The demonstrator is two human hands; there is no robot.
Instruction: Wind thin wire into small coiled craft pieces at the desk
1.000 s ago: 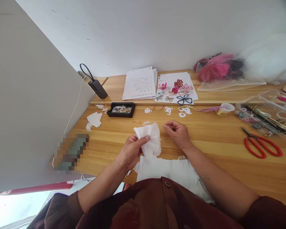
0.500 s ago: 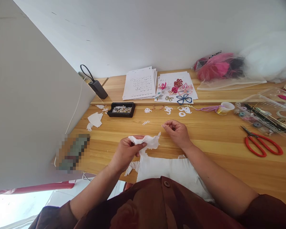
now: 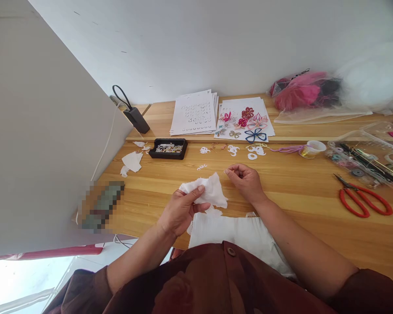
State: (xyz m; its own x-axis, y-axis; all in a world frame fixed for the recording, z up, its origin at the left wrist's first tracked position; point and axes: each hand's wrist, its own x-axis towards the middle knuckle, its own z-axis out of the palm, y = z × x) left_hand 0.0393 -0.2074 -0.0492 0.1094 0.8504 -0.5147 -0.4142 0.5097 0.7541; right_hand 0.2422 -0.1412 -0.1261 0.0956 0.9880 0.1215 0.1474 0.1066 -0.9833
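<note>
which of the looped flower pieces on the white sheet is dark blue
The open-looped flower at the front edge of the white sheet; the others on it are pink, red or paler.

A pine table (image 3: 301, 192) holds red-handled scissors (image 3: 373, 199), a clear plastic box (image 3: 363, 157) and a black bead tray (image 3: 168, 155)

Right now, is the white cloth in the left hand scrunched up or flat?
Scrunched up: the white cloth bunches into folds inside the left hand.

Left hand (image 3: 180, 213) curled, right hand (image 3: 246, 183) pinching its fingertips together.
</note>
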